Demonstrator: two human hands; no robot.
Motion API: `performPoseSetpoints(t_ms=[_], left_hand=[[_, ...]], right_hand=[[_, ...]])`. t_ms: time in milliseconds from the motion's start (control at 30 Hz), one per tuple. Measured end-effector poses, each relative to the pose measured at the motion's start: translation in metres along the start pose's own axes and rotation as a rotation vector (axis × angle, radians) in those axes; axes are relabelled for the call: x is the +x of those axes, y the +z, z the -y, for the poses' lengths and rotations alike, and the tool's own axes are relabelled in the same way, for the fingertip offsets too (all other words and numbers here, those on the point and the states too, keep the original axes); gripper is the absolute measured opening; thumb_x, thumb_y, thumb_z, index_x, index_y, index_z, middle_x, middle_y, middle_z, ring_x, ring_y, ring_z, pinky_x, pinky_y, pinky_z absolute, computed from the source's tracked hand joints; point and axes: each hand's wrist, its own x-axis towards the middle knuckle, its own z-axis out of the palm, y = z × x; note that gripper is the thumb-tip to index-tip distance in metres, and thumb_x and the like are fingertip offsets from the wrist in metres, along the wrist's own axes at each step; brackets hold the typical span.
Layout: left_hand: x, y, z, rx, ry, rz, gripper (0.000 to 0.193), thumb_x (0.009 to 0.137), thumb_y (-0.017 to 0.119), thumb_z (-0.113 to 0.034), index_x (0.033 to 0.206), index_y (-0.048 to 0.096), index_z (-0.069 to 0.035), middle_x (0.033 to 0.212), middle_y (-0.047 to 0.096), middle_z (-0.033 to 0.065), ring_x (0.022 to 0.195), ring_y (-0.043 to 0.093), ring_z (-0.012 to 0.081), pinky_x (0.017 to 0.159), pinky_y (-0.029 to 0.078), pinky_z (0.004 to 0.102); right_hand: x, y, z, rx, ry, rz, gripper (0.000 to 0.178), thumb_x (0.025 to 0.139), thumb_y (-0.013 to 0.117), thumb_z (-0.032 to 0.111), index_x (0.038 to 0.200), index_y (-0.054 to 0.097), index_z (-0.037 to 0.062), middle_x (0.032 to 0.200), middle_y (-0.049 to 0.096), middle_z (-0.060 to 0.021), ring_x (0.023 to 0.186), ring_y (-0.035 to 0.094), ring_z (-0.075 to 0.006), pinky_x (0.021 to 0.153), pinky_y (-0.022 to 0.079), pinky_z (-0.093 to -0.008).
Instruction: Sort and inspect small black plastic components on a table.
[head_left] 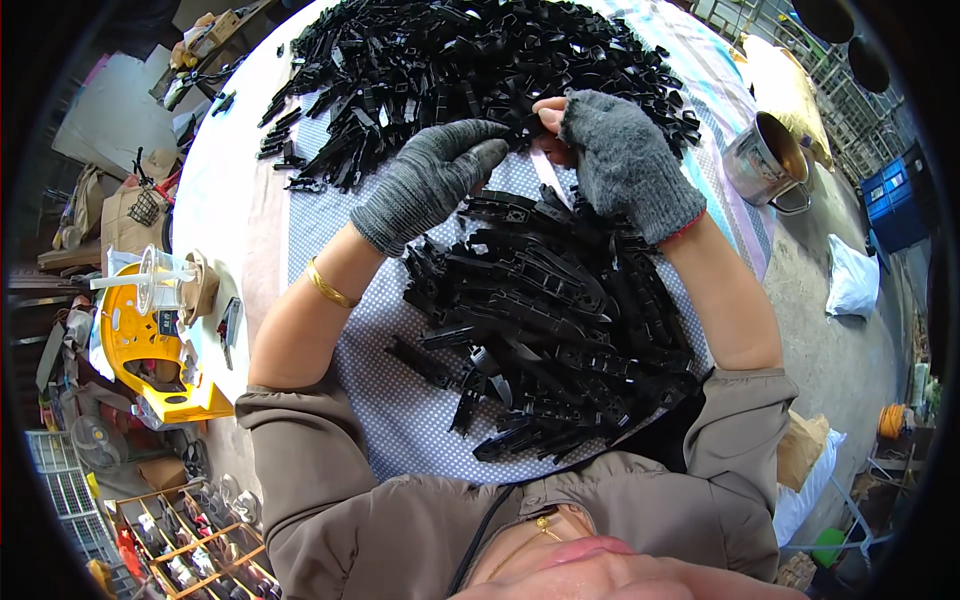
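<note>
My left hand [432, 182], in a dark grey knitted glove, is closed with its fingers pressed together and its thumb alongside. What lies inside it is hidden. To its right, my right hand [622, 158] wears a grey glove with bare fingertips, which are curled in a pinch. Small black plastic parts show between the two hands, but against the dark heap I cannot make out which piece is gripped. Beyond the hands spreads a large heap of small black plastic parts [420, 60]. Nearer to me, longer black plastic strips [540, 290] lie piled on the dotted cloth [375, 345].
A metal mug [755, 160] stands at the table's right edge. At the left are a clear plastic cup [160, 280], a yellow plastic stool [125, 325] and a small dark cutter-like tool [230, 325]. A blue bin [895, 200] and a white bag [852, 278] stand farther right.
</note>
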Motion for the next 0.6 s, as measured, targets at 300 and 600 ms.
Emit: performPoseSetpoints(t_ms=[300,600], left_hand=[[-0.006,-0.009,-0.006,0.022,-0.007,0.102,0.027,0.087,0.056,-0.025,0.102,0.062,-0.003,0.071,0.059,0.002,0.062,0.049,0.0084,0.059,0.044,0.0237],[-0.019,0.024,-0.022,0.302,0.413,0.115,0.022,0.086,0.055,-0.021,0.095,0.061,-0.002,0.084,0.059,0.0123,0.076,0.059,0.0272,0.068,0.048,0.035]], right_hand=[[0.005,-0.009,0.025,0.511,0.405,0.121,0.019,0.086,0.056,0.012,0.099,0.061,-0.0003,0.086,0.06,-0.0111,0.079,0.063,-0.0179,0.069,0.054,-0.0262],[0.003,0.016,0.06,0.696,0.463,0.091,0.06,0.09,0.034,0.052,0.098,0.059,-0.0026,0.09,0.062,-0.0106,0.087,0.061,-0.0164,0.086,0.048,-0.0313]])
